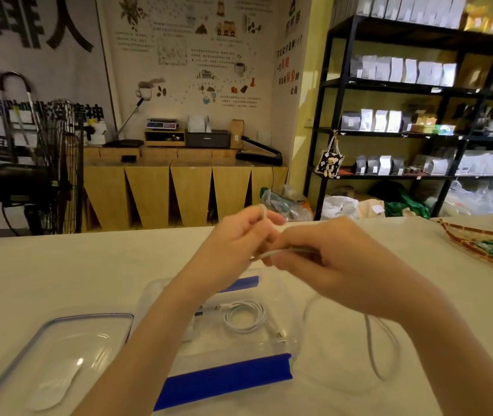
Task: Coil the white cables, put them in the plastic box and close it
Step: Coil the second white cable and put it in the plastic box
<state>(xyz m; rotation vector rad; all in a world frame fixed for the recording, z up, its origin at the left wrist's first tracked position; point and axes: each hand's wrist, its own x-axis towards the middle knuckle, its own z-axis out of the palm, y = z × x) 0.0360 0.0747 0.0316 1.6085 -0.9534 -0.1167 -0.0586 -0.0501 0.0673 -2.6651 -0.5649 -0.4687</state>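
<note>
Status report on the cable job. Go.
Left hand and right hand both pinching second white cable, tail looping on table. First coil already in plastic box. Lid off, left. Nothing blocking.

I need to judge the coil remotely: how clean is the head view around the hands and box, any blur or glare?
Head view: left hand, right hand and the cable they hold are motion-smeared; the coiled cable in the plastic box is sharp; a glare spot marks the lid; wide-angle bending at edges; dim, warm light.
</note>
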